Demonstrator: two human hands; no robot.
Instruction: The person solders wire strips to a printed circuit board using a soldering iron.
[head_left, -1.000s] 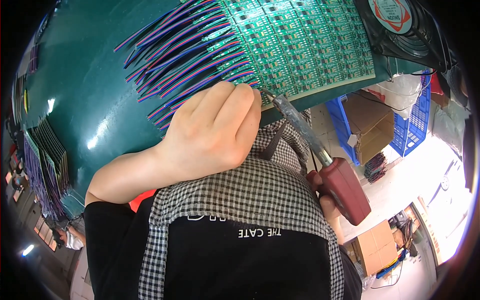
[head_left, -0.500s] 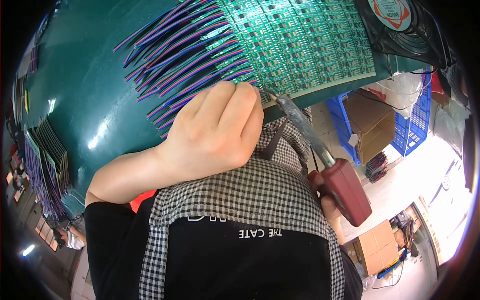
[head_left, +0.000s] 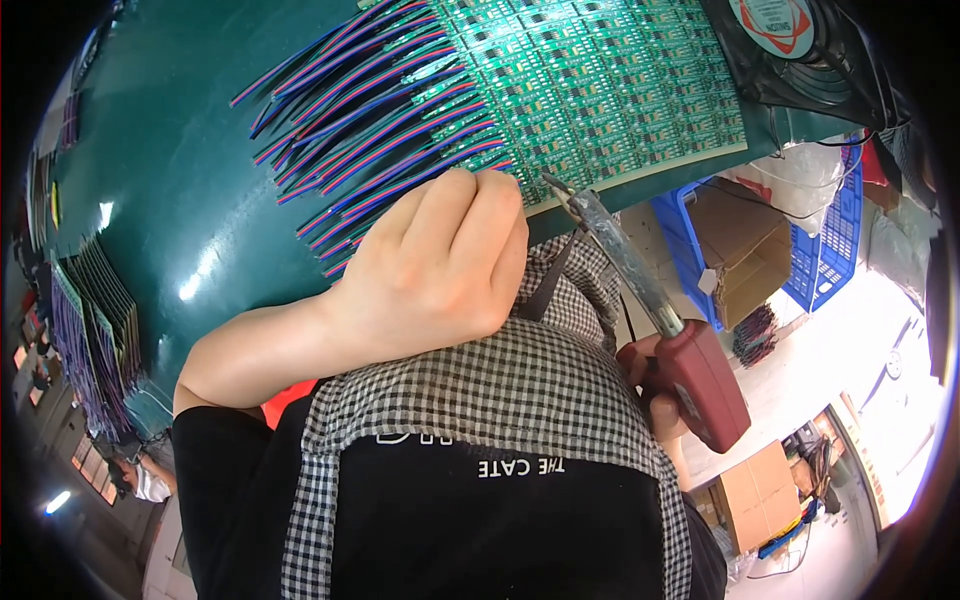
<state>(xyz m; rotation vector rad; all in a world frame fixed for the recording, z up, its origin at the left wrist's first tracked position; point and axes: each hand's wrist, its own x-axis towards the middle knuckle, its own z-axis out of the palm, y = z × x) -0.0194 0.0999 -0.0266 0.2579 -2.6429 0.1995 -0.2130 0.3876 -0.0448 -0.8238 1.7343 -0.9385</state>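
A sheet of green circuit boards (head_left: 620, 95) lies on the table. Rows of red, blue and black wires (head_left: 365, 125) stick out from its left side. My left hand (head_left: 440, 260) is closed at the near left corner of the sheet, just by the nearest wires. Its fingertips are turned under, so what they pinch is hidden. In my right hand (head_left: 662, 412) is a soldering iron (head_left: 708, 385) with a dark red handle, gripped from below. The iron's tip points up and left, close over the sheet's near edge and a little right of my left knuckles.
A black fan (head_left: 810, 60) stands at the far right of the green table (head_left: 190, 150). More wired boards (head_left: 95, 340) hang at the left edge. Below on the right are a blue crate (head_left: 835, 235) with a cardboard box (head_left: 740, 240), and another box (head_left: 760, 495).
The soldering iron has shifted slightly right, widening the gap between its tip and my left hand. My left hand has dipped a little toward me and stays closed.
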